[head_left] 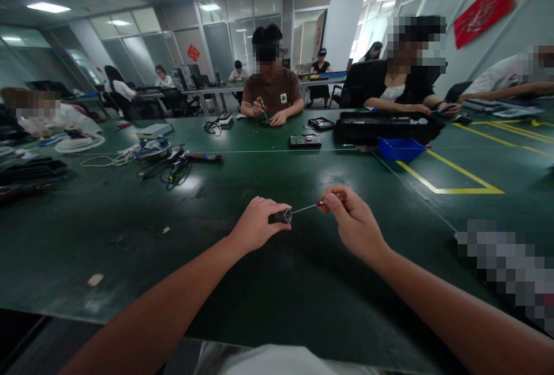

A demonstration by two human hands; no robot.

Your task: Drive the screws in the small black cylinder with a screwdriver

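Note:
Between the thumb and fingers of my left hand (258, 224) is a short dark cylinder (283, 216), its round open end turned to the right. I cannot make out what kind of part it is. My right hand (355, 220) is closed around the reddish handle of a screwdriver (308, 208). The thin metal shaft points left, and its tip meets or lies just at the cylinder's open end; whether it is inside is too small to tell. Both hands are above the green tabletop (242, 294), near its front edge.
Cables (173, 170) and a dark rod-shaped tool (203, 157) lie left of centre. Ahead are a hard drive (305, 141), a black tray (385, 127) and a blue bin (400, 149). Yellow tape (467, 191) marks the right side. Across the table, a person (272, 92) holds a yellow screwdriver.

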